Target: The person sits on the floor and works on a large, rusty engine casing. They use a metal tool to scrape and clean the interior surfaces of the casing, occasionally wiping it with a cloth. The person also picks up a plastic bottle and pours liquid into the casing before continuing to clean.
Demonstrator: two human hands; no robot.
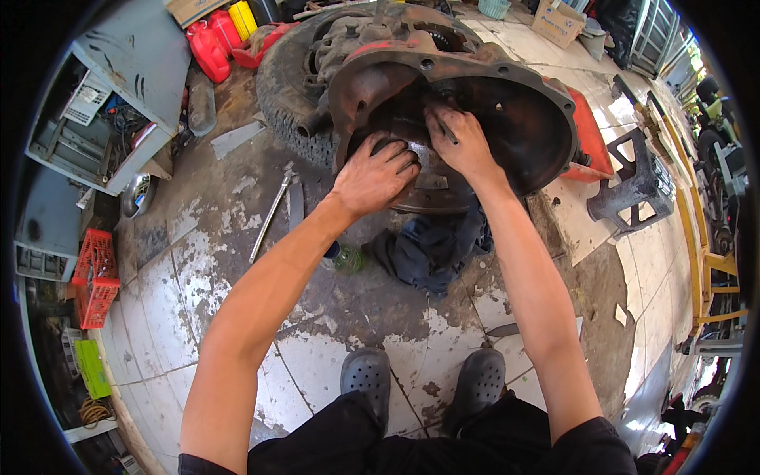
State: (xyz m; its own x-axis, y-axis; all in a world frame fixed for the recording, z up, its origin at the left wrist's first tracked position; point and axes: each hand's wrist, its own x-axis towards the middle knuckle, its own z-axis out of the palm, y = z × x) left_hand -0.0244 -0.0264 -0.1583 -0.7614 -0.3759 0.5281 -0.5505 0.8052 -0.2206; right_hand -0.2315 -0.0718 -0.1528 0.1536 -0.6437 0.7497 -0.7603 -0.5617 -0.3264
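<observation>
A large, grimy bell housing (546,111) stands tilted with its open side towards me, its inside dark with grease. My left hand (376,174) lies over the lower left of its opening, fingers curled round the edge. Deeper in the hollow is my right hand (463,142), its fingers bent together near the centre; the fingertips are lost in shadow, so what they grip cannot be made out. Beneath the housing a dark blue cloth (427,249) lies crumpled on the floor. A clear green bottle (346,260) sits beside it, below my left wrist.
Behind the housing lies a big tyre (289,103). A long-handled wrench (271,214) rests on the stained floor at left. To the right stands a black step stool (633,186). Red fuel cans (207,51), a grey cabinet (134,55) and a red crate (96,277) line the left side.
</observation>
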